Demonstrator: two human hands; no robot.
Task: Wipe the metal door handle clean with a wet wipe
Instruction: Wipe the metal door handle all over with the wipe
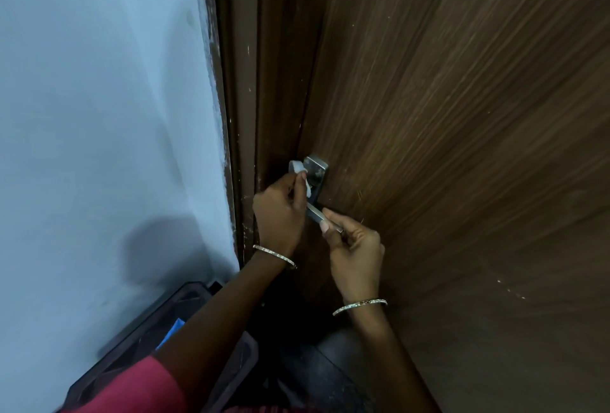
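A silver metal door handle with a square base plate is fixed to the brown wooden door, its lever running down to the right. My left hand pinches a crumpled white wet wipe and presses it against the upper left of the base plate. My right hand grips the free end of the lever between thumb and fingers, hiding its tip. A thin bangle circles each wrist.
A dark brown door frame runs along the door's left edge, next to a pale blue wall. Below left stands a dark open case with something blue inside. Dark floor shows between the case and the door.
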